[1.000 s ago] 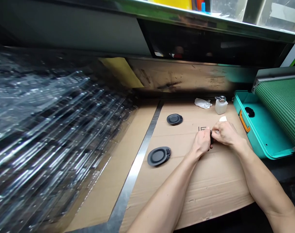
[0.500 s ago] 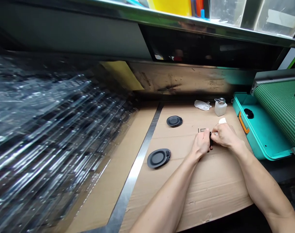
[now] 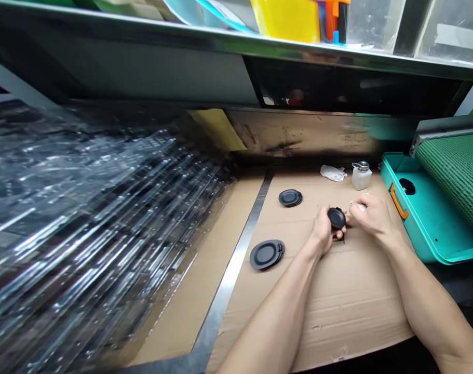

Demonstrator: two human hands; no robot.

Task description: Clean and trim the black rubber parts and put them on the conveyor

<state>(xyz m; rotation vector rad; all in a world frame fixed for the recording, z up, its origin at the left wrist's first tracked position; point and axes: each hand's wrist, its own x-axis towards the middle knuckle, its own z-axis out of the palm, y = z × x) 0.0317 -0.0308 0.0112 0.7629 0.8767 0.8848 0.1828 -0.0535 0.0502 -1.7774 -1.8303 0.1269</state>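
Desk (image 3: 329, 317): cardboard-topped, below both your hands.
Right hand (image 3: 372, 215): reaches in leftward, fingers curled, pinching a white wad (image 3: 362, 207).
Left hand (image 3: 322, 227): nearer the part, fingers gripping a black disc (image 3: 336, 218).
Black disc: just left of your right fingers, round, face tilted toward you.

Black disc (image 3: 337, 218) tilted, left hand (image 3: 322, 227); perhaps white cloth (image 3: 362, 207), right hand (image 3: 375, 215).

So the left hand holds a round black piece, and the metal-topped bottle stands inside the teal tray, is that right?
Not quite: the head view shows the metal-topped bottle standing on the cardboard, outside the teal tray. The left hand does hold a round black piece.
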